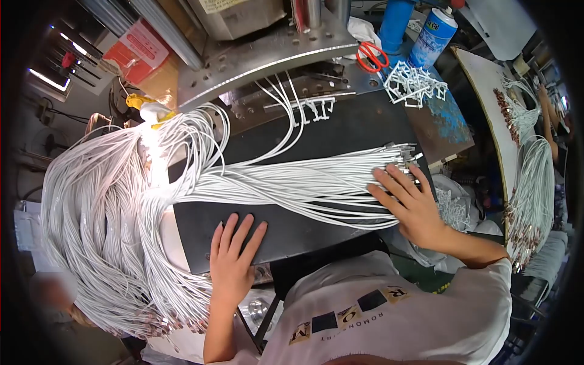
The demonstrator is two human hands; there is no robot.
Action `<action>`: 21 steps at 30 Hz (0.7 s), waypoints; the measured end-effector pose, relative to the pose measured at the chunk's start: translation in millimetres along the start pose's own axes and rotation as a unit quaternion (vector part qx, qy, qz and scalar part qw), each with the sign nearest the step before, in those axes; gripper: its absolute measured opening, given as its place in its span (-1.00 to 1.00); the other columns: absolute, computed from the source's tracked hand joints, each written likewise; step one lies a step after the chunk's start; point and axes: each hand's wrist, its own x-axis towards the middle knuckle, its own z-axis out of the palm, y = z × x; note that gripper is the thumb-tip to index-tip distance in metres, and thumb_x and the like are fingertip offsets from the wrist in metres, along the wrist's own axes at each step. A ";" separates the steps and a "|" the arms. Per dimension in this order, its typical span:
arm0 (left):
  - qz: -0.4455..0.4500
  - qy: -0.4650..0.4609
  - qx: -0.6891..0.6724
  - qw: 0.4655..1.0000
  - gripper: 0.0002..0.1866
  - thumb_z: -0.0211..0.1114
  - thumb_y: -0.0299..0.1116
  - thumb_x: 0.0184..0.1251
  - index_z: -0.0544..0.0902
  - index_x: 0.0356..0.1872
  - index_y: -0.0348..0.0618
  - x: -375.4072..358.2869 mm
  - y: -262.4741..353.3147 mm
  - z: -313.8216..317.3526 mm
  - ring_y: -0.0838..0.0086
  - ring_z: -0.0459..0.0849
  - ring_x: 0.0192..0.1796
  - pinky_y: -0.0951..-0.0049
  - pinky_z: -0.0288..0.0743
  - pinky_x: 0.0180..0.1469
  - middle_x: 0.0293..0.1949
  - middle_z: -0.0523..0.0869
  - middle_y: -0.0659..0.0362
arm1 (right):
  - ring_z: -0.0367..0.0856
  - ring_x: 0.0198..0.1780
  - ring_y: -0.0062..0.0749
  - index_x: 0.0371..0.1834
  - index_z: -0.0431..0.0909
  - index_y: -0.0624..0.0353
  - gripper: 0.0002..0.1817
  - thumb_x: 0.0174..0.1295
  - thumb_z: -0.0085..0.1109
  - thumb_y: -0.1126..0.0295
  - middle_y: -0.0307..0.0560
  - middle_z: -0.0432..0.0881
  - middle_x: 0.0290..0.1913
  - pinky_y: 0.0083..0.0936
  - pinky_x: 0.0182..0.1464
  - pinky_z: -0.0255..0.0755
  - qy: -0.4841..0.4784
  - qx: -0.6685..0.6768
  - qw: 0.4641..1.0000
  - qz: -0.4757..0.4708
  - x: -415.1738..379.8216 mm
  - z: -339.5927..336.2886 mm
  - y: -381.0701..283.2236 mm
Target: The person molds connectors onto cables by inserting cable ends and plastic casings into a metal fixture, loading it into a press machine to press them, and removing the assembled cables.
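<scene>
A thick bundle of white cables [274, 179] lies across the black work surface [207, 234], its metal-tipped ends at the right. My right hand [409, 198] rests with fingers spread on the cables near those ends. Below the bundle, my left hand [234, 255] lies on the front edge of the black surface, fingers apart and holding nothing. Two or three cables loop up to a metal fixture [310, 104] under the machine, beside small white plastic parts [322, 109].
Many more cables [91, 207] hang at the left. At the upper right are red scissors [372, 58], a spray can [433, 38] and a white plastic pile [415, 84]. Further cables [532, 188] lie on a far-right table, near another person's arm [547, 115]. A machine plate [267, 58] overhangs the back.
</scene>
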 end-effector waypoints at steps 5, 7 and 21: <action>-0.004 -0.003 0.003 1.000 -0.16 0.32 -0.68 -0.11 0.64 0.40 0.00 0.5 -1.2 2.1 -0.02 0.40 0.56 -0.13 0.19 0.59 0.45 0.55 0.06 | 0.22 0.68 -0.13 0.56 0.44 0.03 -0.07 -0.05 0.15 0.73 -0.12 0.28 0.68 0.17 0.63 -0.04 -0.001 0.009 1.000 0.001 0.8 1.3 1.2; -0.003 -0.011 0.005 1.000 -0.17 0.34 -0.66 -0.08 0.63 0.41 -0.01 0.4 -1.5 2.9 -0.02 0.39 0.56 -0.13 0.18 0.60 0.45 0.55 0.05 | 0.22 0.67 -0.10 0.56 0.44 0.04 -0.11 -0.01 0.21 0.66 -0.09 0.26 0.69 0.18 0.62 -0.04 -0.021 -0.009 1.000 -0.004 0.5 0.6 1.7; 0.172 -0.179 -0.262 0.932 -0.58 0.55 -0.43 0.26 0.70 0.13 -0.29 192.2 -16.8 -40.4 0.29 0.72 0.06 0.34 0.58 0.10 0.01 0.76 0.04 | 0.63 -0.01 0.03 0.05 0.64 0.25 -0.66 0.34 0.37 0.26 0.04 0.62 -0.07 -0.13 0.06 0.47 0.185 0.045 0.979 -0.076 203.6 36.3 76.1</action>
